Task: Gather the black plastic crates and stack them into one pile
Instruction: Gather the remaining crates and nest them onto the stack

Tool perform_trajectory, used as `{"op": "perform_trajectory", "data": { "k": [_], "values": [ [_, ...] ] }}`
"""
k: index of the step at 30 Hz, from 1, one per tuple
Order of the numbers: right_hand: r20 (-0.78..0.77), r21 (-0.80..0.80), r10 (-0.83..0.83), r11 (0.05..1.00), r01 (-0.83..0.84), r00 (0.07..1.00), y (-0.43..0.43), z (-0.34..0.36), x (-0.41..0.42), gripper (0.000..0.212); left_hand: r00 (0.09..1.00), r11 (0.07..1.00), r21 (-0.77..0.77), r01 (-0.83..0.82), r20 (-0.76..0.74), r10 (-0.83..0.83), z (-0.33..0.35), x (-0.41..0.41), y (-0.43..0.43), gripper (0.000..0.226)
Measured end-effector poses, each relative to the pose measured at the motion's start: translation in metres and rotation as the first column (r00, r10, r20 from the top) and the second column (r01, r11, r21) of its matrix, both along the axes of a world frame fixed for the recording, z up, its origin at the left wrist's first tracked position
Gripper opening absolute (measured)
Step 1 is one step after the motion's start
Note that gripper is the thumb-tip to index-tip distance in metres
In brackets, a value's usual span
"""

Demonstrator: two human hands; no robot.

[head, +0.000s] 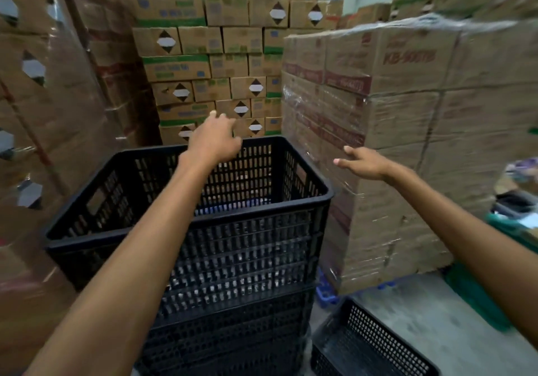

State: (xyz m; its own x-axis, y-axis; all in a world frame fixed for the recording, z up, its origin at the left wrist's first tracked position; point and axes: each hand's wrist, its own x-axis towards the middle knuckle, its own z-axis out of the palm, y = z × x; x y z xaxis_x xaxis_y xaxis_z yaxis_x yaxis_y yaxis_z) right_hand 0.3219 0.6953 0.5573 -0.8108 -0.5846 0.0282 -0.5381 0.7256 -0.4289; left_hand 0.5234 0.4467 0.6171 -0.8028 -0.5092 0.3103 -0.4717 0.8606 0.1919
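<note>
A pile of nested black plastic crates point(256, 247) stands in front of me, its top crate's rim point(262, 209) at chest height. My left hand point(214, 139) reaches over the top crate toward its far rim, fingers spread, holding nothing. My right hand point(362, 161) hovers to the right of the pile, beside the wrapped boxes, fingers apart and empty. Another black crate point(369, 343) lies on the floor at the lower right, apart from the pile.
Stacked cardboard boxes point(215, 64) wall the back and left. A plastic-wrapped pallet of boxes point(407, 148) stands close on the right. A blue pallet edge point(326, 291) shows under it. Grey concrete floor point(422, 308) and green items point(477, 303) lie at right.
</note>
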Motion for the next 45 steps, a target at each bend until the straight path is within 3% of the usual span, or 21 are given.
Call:
{"op": "perform_trajectory", "data": {
  "k": [5, 8, 11, 18, 21, 24, 26, 29, 32, 36, 39, 43, 45],
  "values": [
    [0.022, -0.011, -0.151, 0.988, 0.152, 0.988, 0.080, -0.031, -0.029, 0.074, 0.925, 0.921, 0.084, 0.380, -0.055, -0.377, 0.021, -0.114, 0.136, 0.054],
    [0.057, 0.023, -0.219, 0.976, 0.218, 0.974, 0.130, -0.067, -0.048, 0.070, 0.884, 0.870, 0.159, 0.467, -0.066, -0.462, 0.002, -0.172, 0.205, 0.050],
    [0.149, 0.091, -0.283, 0.958, 0.272, 0.948, 0.174, -0.115, -0.065, 0.070, 0.862, 0.841, 0.246, 0.481, 0.038, -0.505, -0.051, -0.224, 0.252, 0.050],
    [0.392, 0.199, -0.422, 0.906, 0.373, 0.817, 0.257, -0.282, -0.098, 0.057, 0.769, 0.818, 0.446, 0.362, 0.354, -0.533, -0.270, -0.318, 0.291, 0.055],
    [0.529, 0.279, -0.502, 0.864, 0.418, 0.685, 0.283, -0.375, -0.100, 0.064, 0.712, 0.820, 0.499, 0.281, 0.465, -0.526, -0.393, -0.339, 0.292, 0.066],
    [0.601, 0.341, -0.564, 0.821, 0.457, 0.565, 0.305, -0.478, -0.095, 0.061, 0.643, 0.837, 0.529, 0.138, 0.595, -0.482, -0.512, -0.347, 0.287, 0.051],
    [0.638, 0.381, -0.624, 0.765, 0.519, 0.452, 0.318, -0.538, -0.088, 0.058, 0.618, 0.852, 0.516, 0.091, 0.641, -0.455, -0.578, -0.348, 0.280, 0.042],
    [0.651, 0.459, -0.697, 0.678, 0.575, 0.302, 0.336, -0.664, -0.084, 0.066, 0.593, 0.886, 0.463, 0.013, 0.710, -0.380, -0.714, -0.359, 0.266, 0.046],
    [0.626, 0.493, -0.758, 0.566, 0.660, 0.183, 0.350, -0.772, -0.078, 0.071, 0.625, 0.913, 0.407, -0.039, 0.722, -0.295, -0.830, -0.363, 0.245, 0.060],
    [0.594, 0.461, -0.803, 0.380, 0.802, 0.039, 0.357, -0.889, -0.077, 0.076, 0.714, 0.884, 0.459, -0.089, 0.648, -0.264, -0.955, -0.375, 0.204, 0.080],
    [0.612, 0.395, -0.791, 0.288, 0.872, -0.016, 0.353, -0.941, -0.087, 0.061, 0.803, 0.852, 0.509, -0.123, 0.556, -0.216, -1.011, -0.391, 0.188, 0.075],
    [0.617, 0.336, -0.773, 0.086, 0.938, -0.150, 0.347, -0.979, -0.097, 0.031, 0.763, 0.806, 0.544, -0.232, 0.615, -0.196, -1.042, -0.413, 0.193, 0.058],
    [0.592, 0.340, -0.786, 0.041, 0.940, -0.180, 0.347, -0.983, -0.099, 0.024, 0.771, 0.804, 0.539, -0.251, 0.613, -0.171, -1.047, -0.416, 0.192, 0.046]
  ]
}}
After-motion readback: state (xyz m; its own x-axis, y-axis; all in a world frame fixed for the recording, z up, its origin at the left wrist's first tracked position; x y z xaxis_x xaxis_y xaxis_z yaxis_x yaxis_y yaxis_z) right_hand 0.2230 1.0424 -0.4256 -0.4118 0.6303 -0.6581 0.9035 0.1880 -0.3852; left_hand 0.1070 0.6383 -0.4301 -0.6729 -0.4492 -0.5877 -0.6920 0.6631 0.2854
